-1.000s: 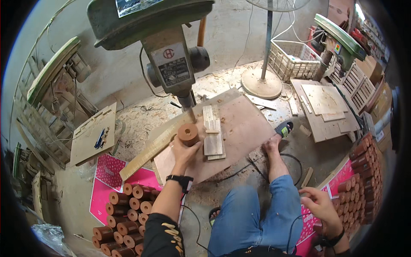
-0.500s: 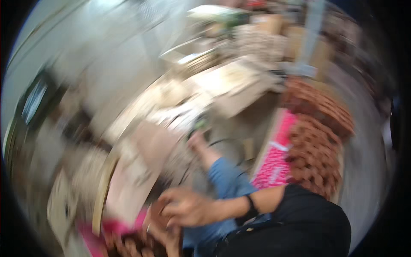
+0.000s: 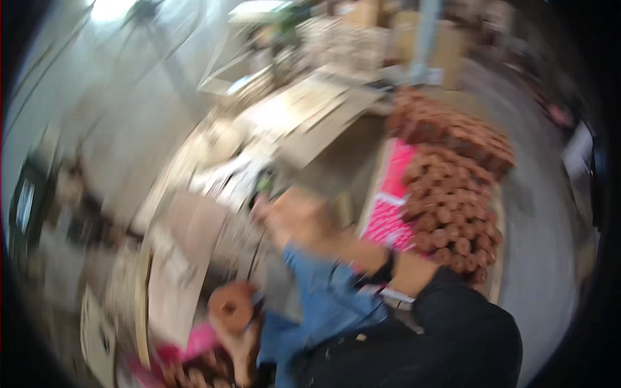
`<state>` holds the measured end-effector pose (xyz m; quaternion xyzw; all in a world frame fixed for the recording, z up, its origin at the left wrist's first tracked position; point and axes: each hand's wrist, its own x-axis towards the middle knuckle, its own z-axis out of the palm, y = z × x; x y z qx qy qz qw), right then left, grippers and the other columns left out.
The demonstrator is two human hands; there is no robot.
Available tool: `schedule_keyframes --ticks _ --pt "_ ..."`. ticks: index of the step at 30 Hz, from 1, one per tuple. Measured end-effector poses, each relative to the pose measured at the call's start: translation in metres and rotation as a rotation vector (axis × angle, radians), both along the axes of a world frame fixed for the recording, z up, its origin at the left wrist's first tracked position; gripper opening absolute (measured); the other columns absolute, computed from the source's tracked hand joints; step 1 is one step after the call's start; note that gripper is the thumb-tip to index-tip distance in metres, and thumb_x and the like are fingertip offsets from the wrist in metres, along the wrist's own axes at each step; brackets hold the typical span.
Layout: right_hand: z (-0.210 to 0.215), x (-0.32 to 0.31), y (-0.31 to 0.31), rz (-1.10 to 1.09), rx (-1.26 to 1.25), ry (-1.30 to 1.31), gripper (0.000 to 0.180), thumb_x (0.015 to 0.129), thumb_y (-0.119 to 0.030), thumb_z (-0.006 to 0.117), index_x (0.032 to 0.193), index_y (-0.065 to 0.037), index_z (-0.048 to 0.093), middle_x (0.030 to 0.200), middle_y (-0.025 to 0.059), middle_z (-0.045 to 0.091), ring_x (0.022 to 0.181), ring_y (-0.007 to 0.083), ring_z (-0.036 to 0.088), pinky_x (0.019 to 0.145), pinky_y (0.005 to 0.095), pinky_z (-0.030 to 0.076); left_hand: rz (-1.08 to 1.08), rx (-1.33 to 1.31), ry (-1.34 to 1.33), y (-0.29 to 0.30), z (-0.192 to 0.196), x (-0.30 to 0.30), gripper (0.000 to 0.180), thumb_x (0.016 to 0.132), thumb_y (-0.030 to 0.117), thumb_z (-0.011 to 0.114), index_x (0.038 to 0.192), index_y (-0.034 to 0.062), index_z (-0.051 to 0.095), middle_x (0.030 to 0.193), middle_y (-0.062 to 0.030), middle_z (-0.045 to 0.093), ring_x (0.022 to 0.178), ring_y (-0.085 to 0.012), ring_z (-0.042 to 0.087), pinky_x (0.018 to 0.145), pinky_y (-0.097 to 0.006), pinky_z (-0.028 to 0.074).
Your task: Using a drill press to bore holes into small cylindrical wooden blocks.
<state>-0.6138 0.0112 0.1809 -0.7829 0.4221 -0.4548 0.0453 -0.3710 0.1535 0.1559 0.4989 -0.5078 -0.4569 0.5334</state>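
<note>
- Though the head view is badly blurred, the left hand (image 3: 238,336) grips a round brown wooden cylinder (image 3: 230,307) low in frame.
- The right hand (image 3: 294,220) reaches forward; whether it is open or closed cannot be told.
- Stacked brown cylinders (image 3: 453,187) lie on a pink sheet (image 3: 388,207) to the right, a pale board (image 3: 181,271) to the left.
</note>
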Motion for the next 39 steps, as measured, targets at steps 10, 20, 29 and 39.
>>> schedule_keyframes --ticks 10,20,29,39 --pt "-0.113 -0.137 -0.033 -0.569 0.874 0.261 0.035 0.079 -0.005 0.059 0.113 -0.013 0.064 0.129 0.0195 0.059 0.116 0.0365 0.056 0.089 0.0474 0.05 -0.062 -0.007 -0.416 0.023 -0.022 -0.034 0.087 0.065 0.014 0.091 0.136 -0.0022 0.043 0.134 -0.0196 0.053 0.119 -0.0293 0.057 0.099 -0.038 0.048" --pt "-0.134 -0.168 0.024 -0.509 0.75 0.003 0.013 0.095 -0.01 0.061 0.107 -0.005 0.065 0.069 0.0009 0.06 0.064 0.0053 0.054 0.058 0.023 0.043 -0.457 0.134 -0.218 -0.002 -0.059 -0.072 0.09 0.058 0.011 0.09 0.135 -0.0023 0.045 0.131 -0.0191 0.056 0.118 -0.0348 0.057 0.099 -0.04 0.048" --pt "-0.114 -0.129 0.035 -0.265 0.607 0.17 0.025 0.09 0.001 0.058 0.113 -0.006 0.065 0.081 0.0037 0.056 0.069 0.0088 0.052 0.058 0.0238 0.041 -0.527 0.197 -0.046 -0.016 -0.083 -0.074 0.087 0.064 0.008 0.087 0.138 -0.0021 0.041 0.138 -0.02 0.053 0.119 -0.0335 0.059 0.1 -0.039 0.048" --pt "-0.104 -0.092 0.033 -0.243 0.732 0.113 0.017 0.088 0.001 0.064 0.104 -0.003 0.067 0.087 0.0043 0.061 0.073 0.0098 0.056 0.063 0.0227 0.045 -0.524 0.245 0.035 -0.014 -0.092 -0.066 0.086 0.066 0.007 0.086 0.139 0.0006 0.042 0.141 -0.0187 0.051 0.121 -0.0314 0.058 0.101 -0.038 0.048"
